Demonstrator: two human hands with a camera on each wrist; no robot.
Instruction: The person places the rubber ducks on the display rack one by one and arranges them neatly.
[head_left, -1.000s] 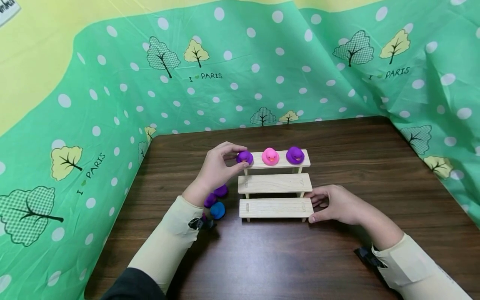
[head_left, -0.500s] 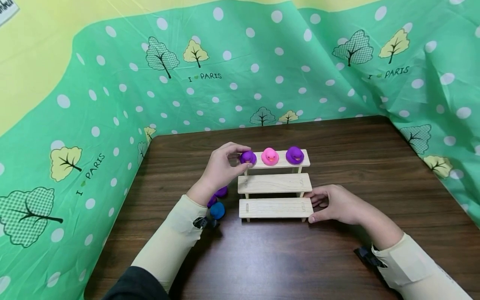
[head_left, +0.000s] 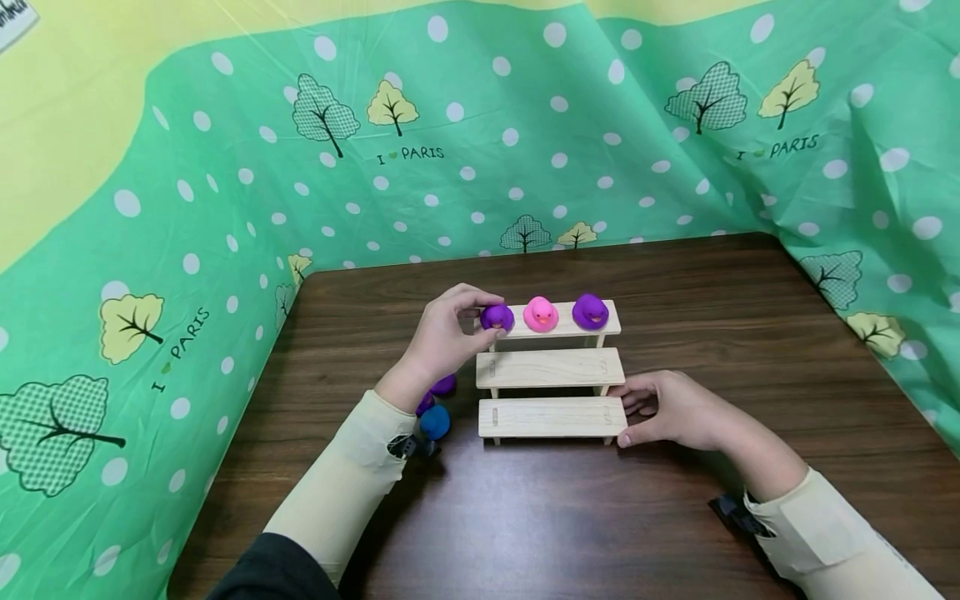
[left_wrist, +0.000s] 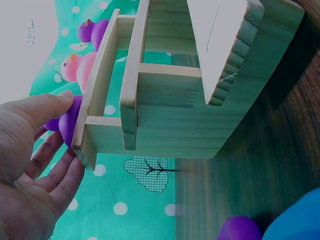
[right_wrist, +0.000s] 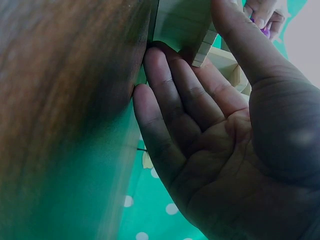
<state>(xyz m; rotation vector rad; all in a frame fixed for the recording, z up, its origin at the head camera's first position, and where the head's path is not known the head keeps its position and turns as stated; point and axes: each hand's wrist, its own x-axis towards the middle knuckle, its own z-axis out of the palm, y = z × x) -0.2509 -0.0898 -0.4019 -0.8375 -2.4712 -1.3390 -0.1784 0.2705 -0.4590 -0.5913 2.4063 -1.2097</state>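
"What did the left hand have?"

"It pinched a small purple rubber duck, thumb in front and forefinger behind. The left wrist view showed its other fingers spread apart."

"And where was that duck?"

"At the left end of the top step of a pale wooden three-step stand, its base against the board. A bright pink rubber duck sat just beside it, and a second purple duck stood near the right end. All three faced the wearer."

"The right hand?"

"Beside the stand's right end, by the lowest step, thumb toward the front corner, fingers loosely extended and reaching farther back. I couldn't tell how firmly it touched the wood."

"Anything else on the dark brown wood-grain table?"

"Left of the stand, a rounded blue object lay near some purple ones, partly hidden by the left arm. A green cloth with white dots hung behind."
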